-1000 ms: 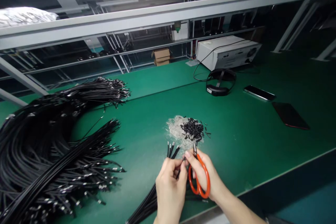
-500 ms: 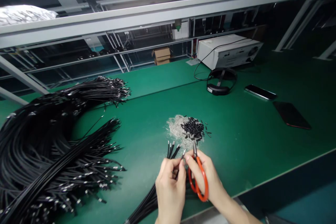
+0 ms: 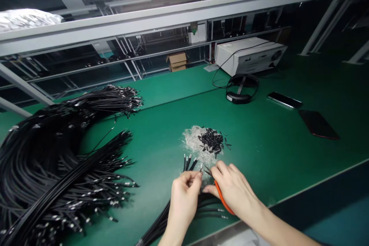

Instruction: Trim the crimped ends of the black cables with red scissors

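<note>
My left hand (image 3: 186, 192) pinches a thin black cable (image 3: 201, 168) close to its bare, pale end, which points upward. Just to the right, my right hand (image 3: 232, 186) grips scissors (image 3: 221, 196) with orange handles. Their dark blades angle left toward the cable's end; whether they touch it I cannot tell. Below and around my hands lies a bundle of black cables (image 3: 157, 221), with several pale tips showing beyond my left fingers. A heap of short black sleeve pieces (image 3: 212, 141) lies beyond my hands, beside a tangle of clear, whitish fibres (image 3: 192, 138).
A large mass of black cables (image 3: 25, 153) covers the left side of the green table (image 3: 161, 130). Farther back are a black headset (image 3: 240, 98) and a white machine (image 3: 250, 55) with a cord. On the right lie a phone (image 3: 285, 100) and a dark flat device (image 3: 318, 123).
My right hand has let go near the cable's end and turned over. The scissors' blades have swung from pointing upward to pointing left at the cable. My left hand keeps its pinch.
</note>
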{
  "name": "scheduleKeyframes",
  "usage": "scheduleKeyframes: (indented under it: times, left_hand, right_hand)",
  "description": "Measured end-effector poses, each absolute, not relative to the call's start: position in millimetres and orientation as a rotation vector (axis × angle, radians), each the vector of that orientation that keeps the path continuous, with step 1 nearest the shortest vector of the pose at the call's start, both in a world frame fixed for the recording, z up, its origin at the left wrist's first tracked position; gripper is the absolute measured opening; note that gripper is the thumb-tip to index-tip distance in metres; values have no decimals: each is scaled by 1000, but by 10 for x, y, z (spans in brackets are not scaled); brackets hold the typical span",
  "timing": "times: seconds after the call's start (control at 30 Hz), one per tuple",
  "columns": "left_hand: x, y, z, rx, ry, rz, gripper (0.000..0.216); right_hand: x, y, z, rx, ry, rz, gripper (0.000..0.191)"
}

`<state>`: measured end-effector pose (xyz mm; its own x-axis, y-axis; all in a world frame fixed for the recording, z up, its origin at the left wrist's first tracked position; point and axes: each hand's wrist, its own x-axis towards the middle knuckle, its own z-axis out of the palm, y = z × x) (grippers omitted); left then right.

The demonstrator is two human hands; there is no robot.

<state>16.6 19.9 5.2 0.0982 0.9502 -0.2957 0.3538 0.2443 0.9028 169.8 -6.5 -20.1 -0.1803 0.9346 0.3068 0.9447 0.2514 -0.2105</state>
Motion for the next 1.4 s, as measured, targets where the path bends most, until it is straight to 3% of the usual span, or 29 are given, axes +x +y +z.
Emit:
scheduleKeyframes:
  times: [0.1, 0.37, 0.7, 1.07, 1.4]
  left_hand:
    - [181, 232, 19, 1234, 1430, 682, 39]
    - [196, 248, -45, 1230, 1399, 666, 35]
    - [200, 329, -131, 1312, 1380, 656, 39]
    - [190, 315, -122, 1264, 1344, 609, 43]
    - [109, 216, 134, 1144, 1246, 535, 42]
  right_hand:
    - [1658, -59, -226, -1758, -2198, -60, 38]
    - [1621, -32, -274, -1815, -2206, -80, 10]
    - [1621, 3, -284, -1842, -2258, -55, 8]
    - [1855, 111, -194, -1963, -2011, 444, 26]
    - [1748, 35, -24, -1443, -1423, 1140, 27]
